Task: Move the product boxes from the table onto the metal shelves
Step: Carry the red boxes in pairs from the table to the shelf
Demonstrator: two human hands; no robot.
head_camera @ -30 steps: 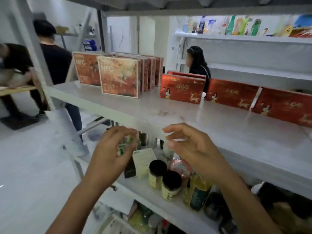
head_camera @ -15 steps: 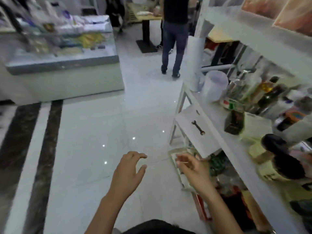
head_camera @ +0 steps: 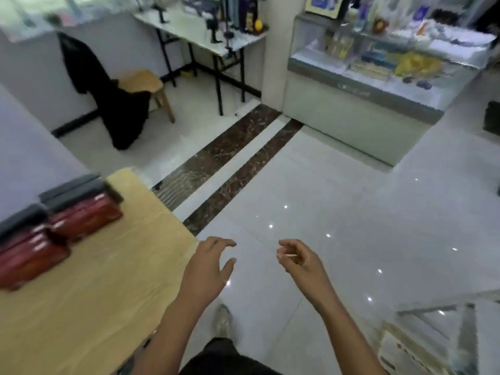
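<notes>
**Just short of the boxes, both hands bare**

A person stands at the corner of a wooden table point(head_camera: 108, 293), arms out in front. The left hand point(head_camera: 208, 269) hovers with fingers apart and lightly bent, holding nothing, just off the table's edge. The right hand point(head_camera: 303, 263) hangs over the floor with its fingers loosely curled. The red boxes point(head_camera: 81, 212), in two stacks topped by dark ones, lie on the table well to the left of the left fingers and beyond them, out of reach.

The step in hand looks like the pick-up. It would go best with a turn to the left to square up to the nearer stack. One hand should then go to each end of a box, fingers under the bottom edge and thumbs on top. Lifting the box straight up would keep the boxes beneath it from sliding.

Motion blur smears the stacks, so neither their count nor their print can be read, and the farther stack runs off the frame's left edge. A pale sliver shows at the right fingertips; whether it is pinched there or is only a floor glint cannot be told. No shelf is clearly in view. A grey frame low to the right of the right fingers is too blurred to name.
</notes>
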